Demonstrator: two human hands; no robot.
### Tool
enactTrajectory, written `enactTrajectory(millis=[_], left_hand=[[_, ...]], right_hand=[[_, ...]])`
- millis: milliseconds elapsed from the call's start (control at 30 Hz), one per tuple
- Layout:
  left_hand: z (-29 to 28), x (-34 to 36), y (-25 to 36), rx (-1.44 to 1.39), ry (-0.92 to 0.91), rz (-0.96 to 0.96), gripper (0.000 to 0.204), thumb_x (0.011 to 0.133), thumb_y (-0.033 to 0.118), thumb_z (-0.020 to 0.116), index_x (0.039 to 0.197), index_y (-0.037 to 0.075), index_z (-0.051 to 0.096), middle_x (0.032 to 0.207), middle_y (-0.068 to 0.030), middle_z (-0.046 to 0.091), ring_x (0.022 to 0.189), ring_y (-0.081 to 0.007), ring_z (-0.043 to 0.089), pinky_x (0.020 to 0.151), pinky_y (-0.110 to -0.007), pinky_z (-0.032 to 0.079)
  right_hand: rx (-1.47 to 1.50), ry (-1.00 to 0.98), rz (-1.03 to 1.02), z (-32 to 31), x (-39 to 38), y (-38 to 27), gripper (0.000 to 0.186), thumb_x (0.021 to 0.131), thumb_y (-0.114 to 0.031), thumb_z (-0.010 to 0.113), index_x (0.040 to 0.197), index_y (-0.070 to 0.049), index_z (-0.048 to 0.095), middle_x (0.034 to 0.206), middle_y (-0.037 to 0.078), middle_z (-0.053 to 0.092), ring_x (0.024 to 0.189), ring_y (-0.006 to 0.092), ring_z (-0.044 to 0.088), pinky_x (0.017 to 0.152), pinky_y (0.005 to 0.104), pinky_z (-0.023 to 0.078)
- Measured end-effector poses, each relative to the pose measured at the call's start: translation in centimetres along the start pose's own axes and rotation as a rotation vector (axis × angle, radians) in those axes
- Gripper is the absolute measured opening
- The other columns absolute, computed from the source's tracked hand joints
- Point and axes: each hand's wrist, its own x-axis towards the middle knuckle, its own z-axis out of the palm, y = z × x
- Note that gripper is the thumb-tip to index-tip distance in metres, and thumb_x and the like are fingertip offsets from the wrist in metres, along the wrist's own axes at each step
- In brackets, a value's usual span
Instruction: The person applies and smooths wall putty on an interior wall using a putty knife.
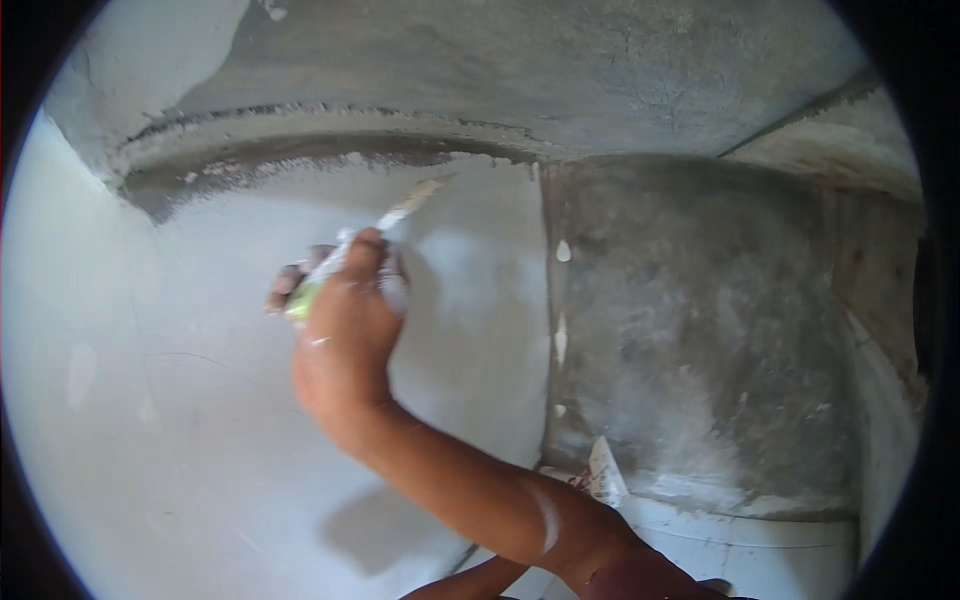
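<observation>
My right hand [348, 325] reaches across from the lower right, with its fingers closed round a putty knife [412, 203]. Part of a light green and white handle shows between the fingers. The narrow, pale-smeared blade points up and right, close to the white-coated wall [200, 420]; whether it touches cannot be made out. White smears mark the hand and forearm. Of my left arm only a piece of forearm [475, 580] shows at the lower edge; my right forearm hides the hand. Just past the right forearm, a white triangular piece [605, 473] sticks up.
Bare grey cement [700, 330] with white dabs along its left edge adjoins the white coat on the right. A rough grey band [330, 150] runs along the top of the coat, below a grey surface [560, 80]. A white rounded rim, perhaps a bucket [760, 555], stands at lower right.
</observation>
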Motion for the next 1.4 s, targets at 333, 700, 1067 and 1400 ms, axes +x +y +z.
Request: enactTrajectory(millis=[333, 700, 1067, 1400], left_hand=[[-25.8, -12.2, 27.6, 1.505, 1.192, 0.49, 0.017, 0.09, 0.015, 0.072, 0.098, 0.0, 0.072, 0.085, -0.0043, 0.067, 0.085, -0.0165, 0.058, 0.105, -0.027, 0.032], [2.3, -6.5, -18.7, -0.141, -0.205, -0.469, 0.053, 0.097, 0.046, 0.06, 0.121, 0.0, 0.068, 0.111, -0.023, 0.072, 0.106, -0.0329, 0.067, 0.095, -0.043, 0.049], [3.0, -6.4, -17.0, 0.183, -0.242, -0.639, 0.05, 0.099, 0.041, 0.061, 0.129, 0.001, 0.061, 0.121, -0.0197, 0.069, 0.11, -0.0284, 0.061, 0.1, -0.04, 0.045], [3.3, -8.4, -17.0, 0.083, -0.317, -0.43, 0.048, 0.1, 0.041, 0.06, 0.127, 0.0, 0.063, 0.117, -0.0195, 0.07, 0.109, -0.0289, 0.063, 0.098, -0.04, 0.046]], right_hand=[[0.207, -0.083, 0.255, 10.7, -13.3, 10.7, 0.039, 0.104, -0.028, 0.06, 0.135, -0.008, 0.049, 0.11, 0.008, 0.063, 0.065, 0.0255, 0.061, 0.061, 0.0466, 0.059], [0.123, 0.141, -0.108, 8.4, 0.9, -0.2, 0.018, 0.108, -0.024, 0.043, 0.102, -0.008, 0.046, 0.085, 0.002, 0.051, 0.074, 0.0156, 0.053, 0.065, 0.0291, 0.047], [0.003, -0.064, -0.031, 7.2, -0.4, 3.8, 0.012, 0.11, -0.029, 0.044, 0.108, -0.017, 0.043, 0.078, -0.003, 0.047, 0.061, 0.0113, 0.049, 0.055, 0.0285, 0.045], [0.13, 0.057, -0.095, 3.8, 4.4, -0.7, 0.013, 0.107, -0.021, 0.042, 0.098, -0.012, 0.041, 0.07, 0.0, 0.04, 0.051, 0.0122, 0.037, 0.047, 0.029, 0.034]])
